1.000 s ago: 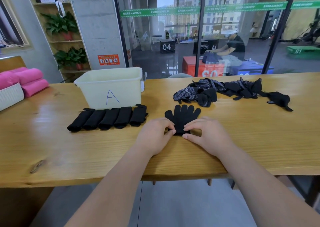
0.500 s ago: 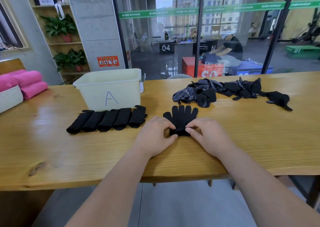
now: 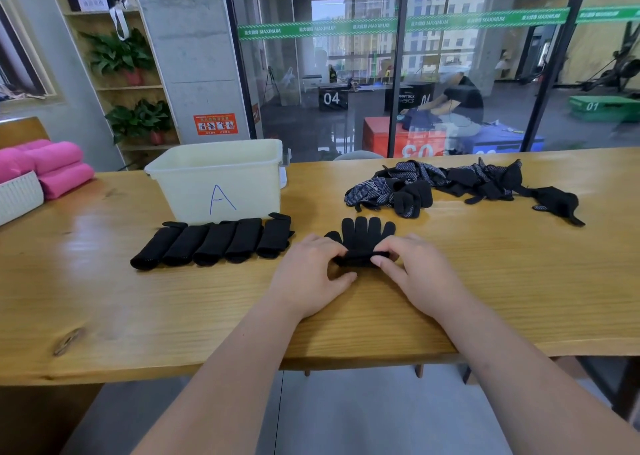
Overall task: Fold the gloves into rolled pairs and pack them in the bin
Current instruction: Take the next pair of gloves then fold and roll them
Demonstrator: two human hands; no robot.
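Glove pair (image 3: 363, 236): black, flat on the table (image 3: 173, 316) in the head view, fingers pointing away from the person, cuff end rolled into a short tube.
Left hand (image 3: 311, 274): fingers curled over the tube's left end, pinching it.
Right hand (image 3: 419, 274): thumb and fingers pinching the tube's right end.
Bin (image 3: 221, 174): pale plastic, marked "A", behind and left of the hands; inside not visible.
Rolled pairs (image 3: 211, 245): five black rolls side by side, just in front of the Bin.
Loose gloves (image 3: 450, 184): dark heap farther back on the right.
Pink rolls (image 3: 59, 167): far left, beside a white basket (image 3: 17, 198).
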